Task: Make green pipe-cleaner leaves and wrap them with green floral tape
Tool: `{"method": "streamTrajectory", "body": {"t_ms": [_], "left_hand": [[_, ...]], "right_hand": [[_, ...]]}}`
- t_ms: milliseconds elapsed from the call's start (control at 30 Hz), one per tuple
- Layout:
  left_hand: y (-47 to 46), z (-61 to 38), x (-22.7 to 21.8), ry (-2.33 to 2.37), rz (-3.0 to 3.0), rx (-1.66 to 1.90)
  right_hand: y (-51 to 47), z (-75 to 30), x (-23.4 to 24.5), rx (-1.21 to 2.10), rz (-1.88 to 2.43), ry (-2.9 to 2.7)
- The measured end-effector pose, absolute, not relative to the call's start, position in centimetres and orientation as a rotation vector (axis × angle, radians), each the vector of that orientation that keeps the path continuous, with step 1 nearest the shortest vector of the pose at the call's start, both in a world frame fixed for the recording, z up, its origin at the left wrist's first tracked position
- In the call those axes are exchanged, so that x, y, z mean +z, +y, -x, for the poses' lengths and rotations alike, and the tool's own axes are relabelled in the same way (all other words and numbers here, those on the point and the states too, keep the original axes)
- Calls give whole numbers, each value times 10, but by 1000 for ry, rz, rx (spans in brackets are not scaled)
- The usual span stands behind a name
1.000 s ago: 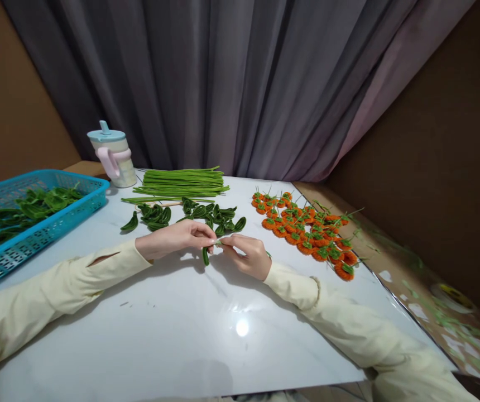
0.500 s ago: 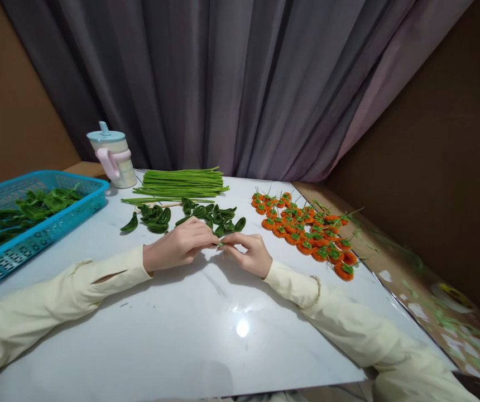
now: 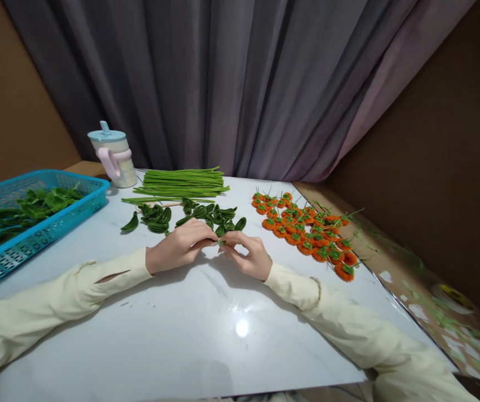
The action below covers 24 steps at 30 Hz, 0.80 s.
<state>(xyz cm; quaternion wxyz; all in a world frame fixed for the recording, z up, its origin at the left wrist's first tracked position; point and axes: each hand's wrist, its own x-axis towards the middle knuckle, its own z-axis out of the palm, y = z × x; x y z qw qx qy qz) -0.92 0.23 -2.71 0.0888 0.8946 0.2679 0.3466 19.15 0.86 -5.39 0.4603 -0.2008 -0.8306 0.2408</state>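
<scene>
My left hand (image 3: 185, 245) and my right hand (image 3: 249, 254) meet fingertip to fingertip above the middle of the white table. Between them they pinch a small green piece (image 3: 220, 242), mostly covered by the fingers, so its kind does not show. Just beyond the hands lie dark green fuzzy leaves (image 3: 217, 214) shaped from pipe cleaner, in a loose heap. A second cluster of such leaves (image 3: 155, 216) sits to the left, with a single leaf (image 3: 130, 223) apart from it.
Bright green pipe-cleaner stems (image 3: 183, 183) are bundled at the back. Orange fuzzy persimmon-like pieces (image 3: 294, 238) with green tops spread at the right. At the left stand a blue basket (image 3: 56, 218) holding more leaves and a lidded cup (image 3: 116, 162). Scraps (image 3: 453, 335) litter the right side.
The fingertips have shifted very slightly around the small green piece, and my right thumb and forefinger bow a bit wider. Everything else stays in place.
</scene>
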Motion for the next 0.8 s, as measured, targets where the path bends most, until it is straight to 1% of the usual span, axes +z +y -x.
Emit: {"method": "streamTrajectory", "body": {"t_ms": [167,400,500,667,800], "left_hand": [[3,11,-33,757,-2764,1068],[3,11,-36,743,-2737,1060],[2,11,-36,758,-2719,1060],[-1,8,-35,758,-2675,1111],[-4,4,-33,872,-2546,1114]], "right_hand": [[8,-190,-52,832,563,-1993],[13,-191,-52,1408,569,-1779],[14,-191,-50,1592,546,-1686],[15,-188,-51,1678,507,-1608],[16,-186,-53,1697,495,-1598]]}}
